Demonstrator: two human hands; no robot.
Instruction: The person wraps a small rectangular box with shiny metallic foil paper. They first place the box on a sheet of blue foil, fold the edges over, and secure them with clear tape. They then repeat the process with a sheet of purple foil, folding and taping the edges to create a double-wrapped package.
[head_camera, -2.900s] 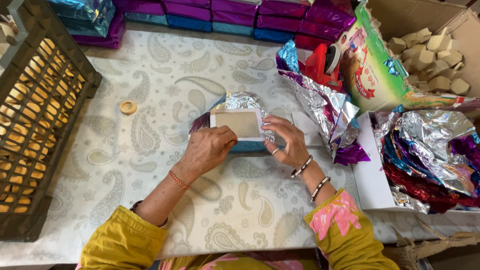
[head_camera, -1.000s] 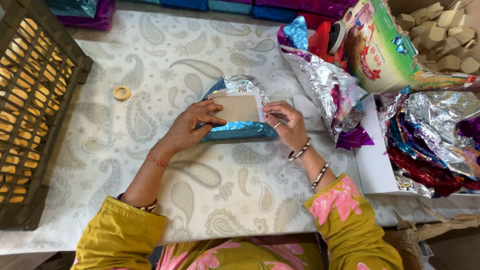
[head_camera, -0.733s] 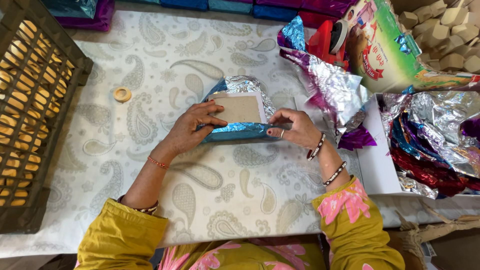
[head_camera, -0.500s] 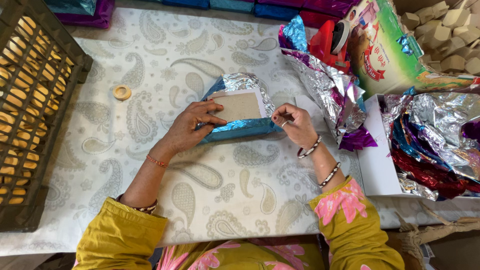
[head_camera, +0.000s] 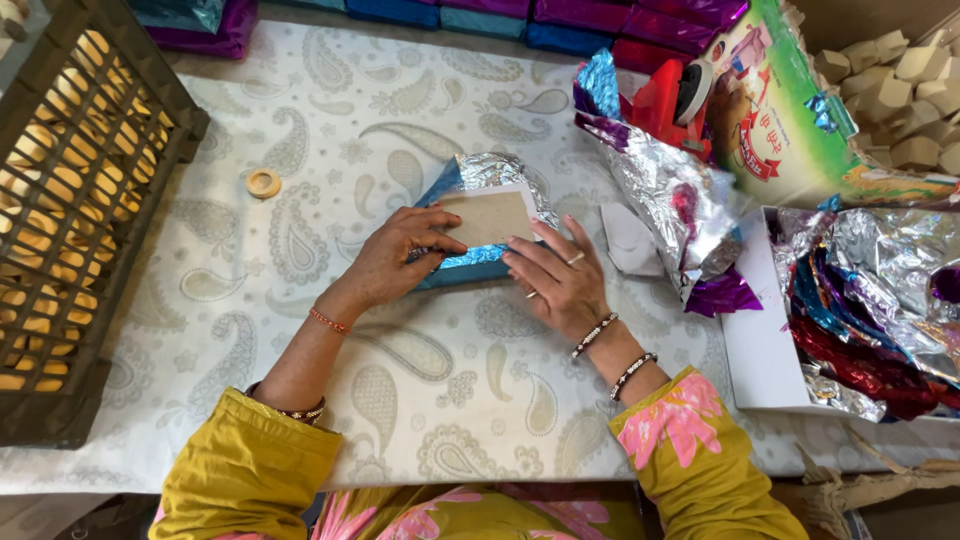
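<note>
The tablecloth (head_camera: 400, 130) is white with grey paisley. The foil sheet (head_camera: 480, 265) is blue outside, silver inside, around a tan block (head_camera: 490, 216). The sleeves (head_camera: 250, 470) are mustard with pink flowers.
</note>
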